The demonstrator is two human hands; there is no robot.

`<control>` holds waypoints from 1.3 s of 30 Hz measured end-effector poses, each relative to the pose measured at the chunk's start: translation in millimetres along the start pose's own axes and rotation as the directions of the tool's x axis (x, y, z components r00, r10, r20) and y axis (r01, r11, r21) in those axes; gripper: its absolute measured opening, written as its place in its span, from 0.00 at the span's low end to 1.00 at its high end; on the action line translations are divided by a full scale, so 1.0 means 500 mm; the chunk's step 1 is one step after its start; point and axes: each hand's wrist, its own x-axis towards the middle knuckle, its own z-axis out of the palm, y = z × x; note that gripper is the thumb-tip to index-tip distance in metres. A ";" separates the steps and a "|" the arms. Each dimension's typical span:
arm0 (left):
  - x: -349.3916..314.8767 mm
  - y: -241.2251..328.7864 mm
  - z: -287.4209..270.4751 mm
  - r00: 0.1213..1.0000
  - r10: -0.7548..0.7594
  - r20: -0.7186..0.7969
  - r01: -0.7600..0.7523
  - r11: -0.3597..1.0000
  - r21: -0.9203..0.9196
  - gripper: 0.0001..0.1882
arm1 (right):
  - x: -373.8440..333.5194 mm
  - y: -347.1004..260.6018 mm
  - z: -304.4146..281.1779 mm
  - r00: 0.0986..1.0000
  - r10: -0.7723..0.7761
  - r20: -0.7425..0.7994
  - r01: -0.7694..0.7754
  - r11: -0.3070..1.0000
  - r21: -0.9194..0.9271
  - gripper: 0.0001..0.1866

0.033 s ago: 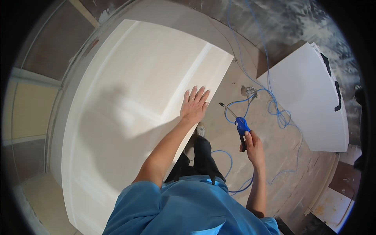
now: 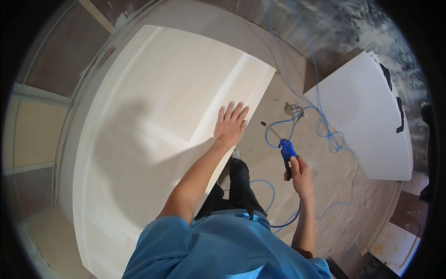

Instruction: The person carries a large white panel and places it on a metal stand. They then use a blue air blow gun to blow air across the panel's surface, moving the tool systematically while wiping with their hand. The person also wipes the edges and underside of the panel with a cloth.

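Note:
A large cream-coloured panel (image 2: 153, 83) with paler bands across it fills the left and middle of the head view. Flat on its right edge rests my left hand (image 2: 231, 124), fingers spread and a ring on one of them. My right hand (image 2: 301, 176), off to the right of the panel, is closed round the handle of a blue air blow gun (image 2: 287, 149). The gun's thin metal nozzle (image 2: 273, 131) points up and left, its dark tip short of the panel edge. A blue air hose (image 2: 297, 215) runs below that hand.
White panels (image 2: 357, 111) with black marks along one edge lean at the right. Loops of thin blue hose (image 2: 332, 137) trail over the dusty floor (image 2: 320, 204) and up the far wall. A small metallic object (image 2: 295, 109) lies near the hose. Brown and yellow panels (image 2: 37, 130) line the left side.
Almost nothing differs. The whole view has shifted very slightly; both hands keep their places, the left on the panel and the right round the air blow gun.

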 end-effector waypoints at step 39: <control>-3.176 -0.971 -0.770 -0.083 -0.930 -0.359 0.967 0.013 -0.256 0.33 | -1.917 -0.652 2.120 0.515 -0.248 0.820 -0.404 0.774 0.487 0.25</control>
